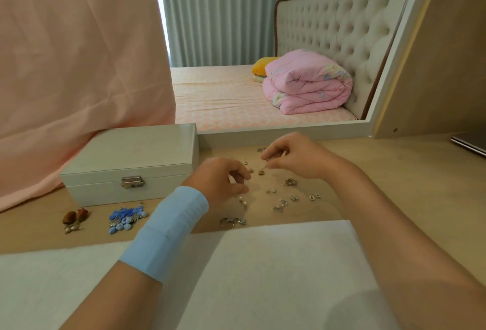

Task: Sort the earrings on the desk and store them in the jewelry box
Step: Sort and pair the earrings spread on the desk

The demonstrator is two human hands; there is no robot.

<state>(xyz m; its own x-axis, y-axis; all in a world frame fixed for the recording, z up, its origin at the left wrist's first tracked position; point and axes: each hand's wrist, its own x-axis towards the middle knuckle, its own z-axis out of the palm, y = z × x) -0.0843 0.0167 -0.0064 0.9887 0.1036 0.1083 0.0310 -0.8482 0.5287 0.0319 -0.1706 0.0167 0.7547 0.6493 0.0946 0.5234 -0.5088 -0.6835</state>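
Pinching earring (266, 159): right hand (294, 157) | left hand (221, 179) curled | jewelry box (131, 156) closed

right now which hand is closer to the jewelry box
Left. The left hand is just right of the jewelry box, near its front corner; the right hand is farther right, over the scattered earrings.

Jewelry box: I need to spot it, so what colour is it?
The box is white, with a silver clasp; head view.
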